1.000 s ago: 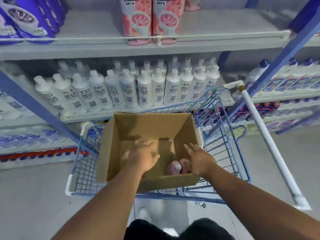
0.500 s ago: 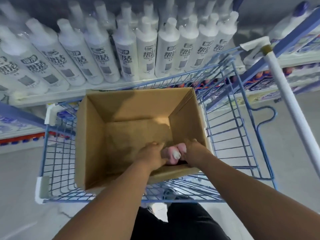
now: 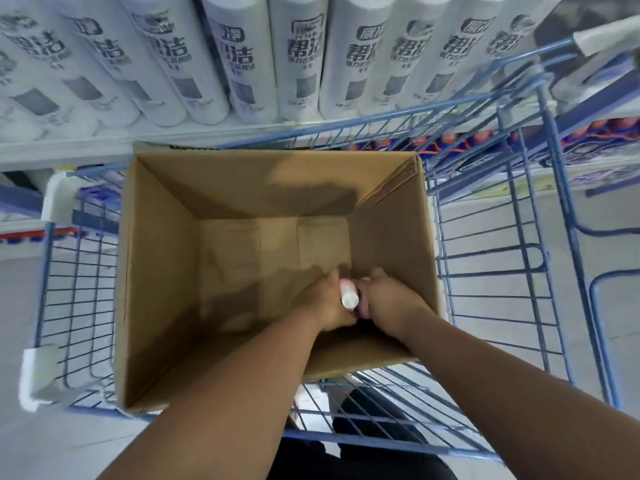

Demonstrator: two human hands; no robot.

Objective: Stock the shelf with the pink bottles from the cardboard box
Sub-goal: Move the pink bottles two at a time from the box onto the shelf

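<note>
A: How many bottles are in the cardboard box (image 3: 162, 271)?

B: Two pink bottles (image 3: 348, 296), side by side at the near right corner of the floor. One shows a white cap; the other is mostly hidden behind it.

A: And the hands?

B: Two. The left hand (image 3: 329, 303) is wrapped around the capped bottle and the right hand (image 3: 388, 306) is closed on the one beside it.

A: What differs from half a second ago?

B: The view has dipped closer; the box fills more of it, and the white bottles (image 3: 301, 57) on the shelf (image 3: 104, 140), about nine across the front, are cut off at the top. The hands sit deeper in the box.

A: Which way do the pink ones point?

B: Upright, cap toward the camera. The box sits in one blue wire cart (image 3: 519, 271).
</note>
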